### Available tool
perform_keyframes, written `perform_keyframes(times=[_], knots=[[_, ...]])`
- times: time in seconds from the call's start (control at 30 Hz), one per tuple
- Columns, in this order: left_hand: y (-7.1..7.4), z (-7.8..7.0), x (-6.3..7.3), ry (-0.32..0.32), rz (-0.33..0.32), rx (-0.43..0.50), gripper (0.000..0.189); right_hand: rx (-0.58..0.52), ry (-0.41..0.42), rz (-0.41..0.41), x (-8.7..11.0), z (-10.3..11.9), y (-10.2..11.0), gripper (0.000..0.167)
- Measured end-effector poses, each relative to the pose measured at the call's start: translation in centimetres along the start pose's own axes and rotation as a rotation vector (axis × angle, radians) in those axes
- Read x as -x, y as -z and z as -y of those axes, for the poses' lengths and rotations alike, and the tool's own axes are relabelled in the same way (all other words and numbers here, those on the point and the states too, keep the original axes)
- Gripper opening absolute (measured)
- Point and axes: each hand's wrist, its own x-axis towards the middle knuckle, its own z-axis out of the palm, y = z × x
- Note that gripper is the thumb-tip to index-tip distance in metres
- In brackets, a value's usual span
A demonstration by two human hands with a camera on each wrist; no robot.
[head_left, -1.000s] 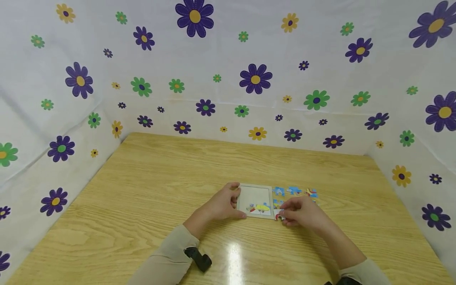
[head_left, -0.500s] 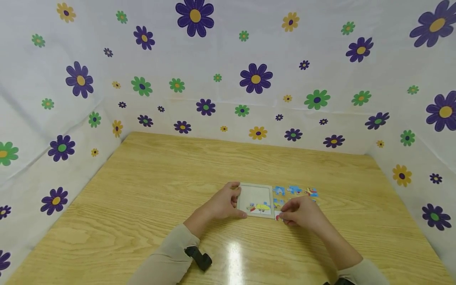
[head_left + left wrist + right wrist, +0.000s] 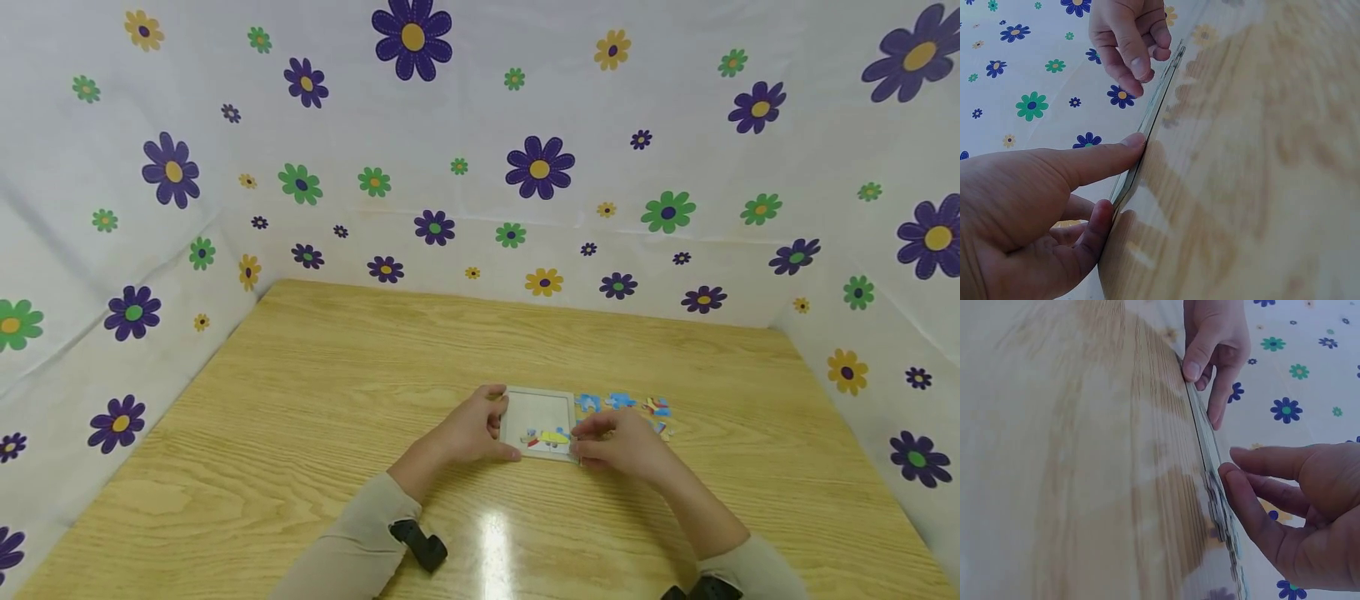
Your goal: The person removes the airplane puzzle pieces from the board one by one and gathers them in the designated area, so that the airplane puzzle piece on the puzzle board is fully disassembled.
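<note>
My left hand (image 3: 476, 427) grips the left side of a pale square puzzle frame (image 3: 536, 389), thumb at its near corner and fingers at its far corner. A partly assembled picture with a yellow shape (image 3: 553, 437) lies along the frame's near side. Over the frame's near right corner is my right hand (image 3: 622, 442), with thumb and index fingertips close together. In the right wrist view, the right fingertips (image 3: 1229, 472) are right at the frame's edge, beside the loose pieces. Fingers cover the red-and-white puzzle piece there, and I cannot tell whether they pinch it.
Several loose blue, yellow and red jigsaw pieces (image 3: 619, 401) lie to the right of the frame, some partly behind my right hand. The wooden table (image 3: 360, 350) is bordered by a flower-printed white cloth (image 3: 450, 108) at the back and sides.
My right hand has moved slightly left, from the red-and-white piece beside the frame to the frame's right edge, and that piece is now nearly hidden. The left hand keeps its grip.
</note>
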Motion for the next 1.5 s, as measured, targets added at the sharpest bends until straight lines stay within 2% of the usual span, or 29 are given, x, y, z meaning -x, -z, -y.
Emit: perform_keyframes(times=[0.17,0.3,0.43,0.57,0.73,1.07,1.37,1.5], knots=[[-0.1,0.4,-0.1,-0.002,0.001,0.004,0.089,0.006,0.064,0.046,-1.1,0.2,-1.1,0.032],[-0.1,0.4,0.1,-0.005,0.005,0.016,0.090,0.118,0.123,0.060,-1.7,0.5,-2.1,0.033],[-0.1,0.3,0.1,0.003,0.005,0.033,0.090,0.225,0.130,0.033,-1.7,0.9,-2.6,0.027],[-0.2,0.4,0.1,0.007,0.008,0.029,0.090,0.255,0.110,0.024,-1.6,1.2,-2.6,0.024],[-0.3,0.3,0.1,0.003,0.012,0.013,0.090,0.200,0.101,0.060,-1.6,1.1,-2.3,0.021],[-0.2,0.4,0.0,-0.010,0.001,0.009,0.091,-0.036,0.097,0.134,-1.7,0.5,-1.8,0.012],[0.0,0.1,0.2,-0.014,0.008,0.010,0.090,-0.174,0.049,0.161,-1.6,0.1,-0.4,0.024],[0.1,0.1,0.2,-0.008,0.004,0.008,0.093,-0.215,0.057,0.174,-1.5,-0.1,0.4,0.029]])
